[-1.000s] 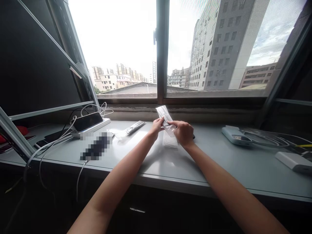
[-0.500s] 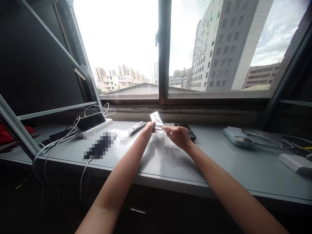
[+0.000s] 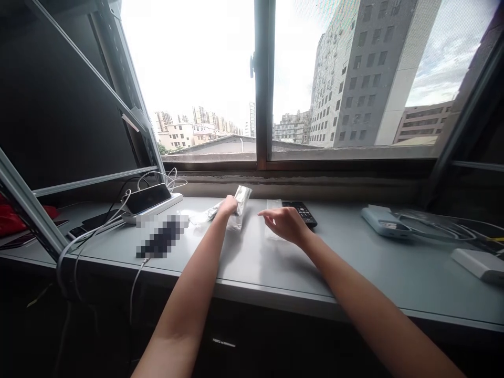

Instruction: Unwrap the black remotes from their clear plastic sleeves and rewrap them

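Note:
My left hand (image 3: 228, 205) is closed on a shiny, silvery plastic packet (image 3: 243, 194). What is inside the packet I cannot make out. Another crinkled plastic packet (image 3: 211, 212) lies just left of that hand, partly hidden behind it. My right hand (image 3: 286, 222) hovers apart from the packet with its index finger stretched out and nothing in it. Behind its fingers lies a clear plastic bag (image 3: 274, 205). A black remote control (image 3: 304, 213), with rows of buttons, is beside the right hand, partly covered by it.
At left, a black-screened device (image 3: 151, 196) rests on a white base (image 3: 173, 200) among white cables (image 3: 92, 227). To the right lie a pale blue device (image 3: 384, 222), clear bagged cables and a white box (image 3: 477, 262). A metal frame (image 3: 134, 126) rises at left; the window stands behind.
My left hand has moved left with the packet, which now tilts to the right. The right hand's finger has come off the packet and the hand stays nearly in place.

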Motion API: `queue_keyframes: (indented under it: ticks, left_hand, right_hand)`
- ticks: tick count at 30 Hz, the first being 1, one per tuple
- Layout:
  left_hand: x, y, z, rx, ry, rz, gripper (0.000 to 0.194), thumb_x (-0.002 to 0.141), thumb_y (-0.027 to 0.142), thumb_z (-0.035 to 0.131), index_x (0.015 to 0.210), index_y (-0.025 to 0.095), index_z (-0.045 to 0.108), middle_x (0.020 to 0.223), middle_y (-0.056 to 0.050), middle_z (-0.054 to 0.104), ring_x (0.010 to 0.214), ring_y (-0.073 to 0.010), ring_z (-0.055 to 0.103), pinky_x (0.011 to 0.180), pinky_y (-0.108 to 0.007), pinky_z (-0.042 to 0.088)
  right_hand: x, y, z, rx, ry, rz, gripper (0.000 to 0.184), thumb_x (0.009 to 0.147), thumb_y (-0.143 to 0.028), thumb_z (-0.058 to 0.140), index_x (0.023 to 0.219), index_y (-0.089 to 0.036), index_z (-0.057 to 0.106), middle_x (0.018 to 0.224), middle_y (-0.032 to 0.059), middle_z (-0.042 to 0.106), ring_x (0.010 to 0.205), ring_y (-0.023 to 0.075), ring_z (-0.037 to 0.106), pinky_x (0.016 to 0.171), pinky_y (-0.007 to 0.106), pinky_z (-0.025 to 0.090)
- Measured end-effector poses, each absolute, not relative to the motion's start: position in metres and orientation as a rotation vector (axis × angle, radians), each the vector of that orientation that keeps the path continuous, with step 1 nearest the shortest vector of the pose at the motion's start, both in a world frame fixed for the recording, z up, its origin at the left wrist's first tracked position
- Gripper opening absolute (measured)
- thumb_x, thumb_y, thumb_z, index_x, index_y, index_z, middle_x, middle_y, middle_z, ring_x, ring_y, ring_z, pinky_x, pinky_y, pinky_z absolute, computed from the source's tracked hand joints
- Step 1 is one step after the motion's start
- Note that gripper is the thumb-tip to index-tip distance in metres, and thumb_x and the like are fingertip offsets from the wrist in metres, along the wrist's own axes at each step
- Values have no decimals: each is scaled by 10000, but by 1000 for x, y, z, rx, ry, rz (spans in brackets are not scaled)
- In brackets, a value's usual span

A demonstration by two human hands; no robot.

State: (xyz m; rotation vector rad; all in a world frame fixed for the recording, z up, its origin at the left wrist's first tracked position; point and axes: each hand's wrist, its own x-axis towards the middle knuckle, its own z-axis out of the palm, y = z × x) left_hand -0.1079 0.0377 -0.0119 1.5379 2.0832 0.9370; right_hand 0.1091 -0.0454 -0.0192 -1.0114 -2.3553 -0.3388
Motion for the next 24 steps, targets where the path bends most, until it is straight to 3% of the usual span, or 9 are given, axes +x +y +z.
queue_keyframes:
  ticks: [4,8,14,18,21,24]
  left_hand:
    - [-116,31,-9,1620,2254,639,51,760,130,562,748,159,602,778,-106,678,902,-281,649,776,-349,485]
    - [-112,22,-5,1619,2303,603,59,745,125,588,740,172,623,839,-129,690,1018,-315,625,868,-388,459]
    - [-105,11,1,1742,2470,479,219,772,184,607,980,161,671,1090,-211,663,1097,-329,603,875,-364,447]
    - [-98,10,-1,1891,2569,313,377,872,349,521,1177,143,605,1197,-217,619,1146,-303,572,885,-330,432]
    - [-95,11,-5,1992,2546,275,563,832,486,567,1288,158,525,1297,-208,564,1229,-308,500,941,-338,405]
    - [-95,12,-9,2025,2500,190,604,784,455,645,1311,192,510,1343,-193,533,1261,-305,474,964,-347,397]
  right_hand:
    - [110,-44,-20,-1016,-2353,-353,309,876,-136,478,1034,-242,722,796,3,744,730,153,683,624,227,395]
    - [110,-42,-21,-1035,-2347,-373,313,875,-142,474,1043,-243,719,785,6,743,717,156,681,618,232,396]
    - [111,-43,-20,-1070,-2363,-362,315,884,-148,467,1052,-243,716,794,6,743,731,160,683,635,235,411]
    - [110,-44,-18,-1096,-2381,-363,312,888,-154,468,1056,-241,715,810,13,744,738,165,684,646,238,421]
    - [110,-45,-17,-1107,-2393,-362,310,891,-152,466,1053,-240,716,815,15,744,737,164,684,648,235,422]
    - [110,-45,-17,-1113,-2401,-357,306,895,-146,464,1042,-233,718,813,16,743,731,162,683,642,233,420]
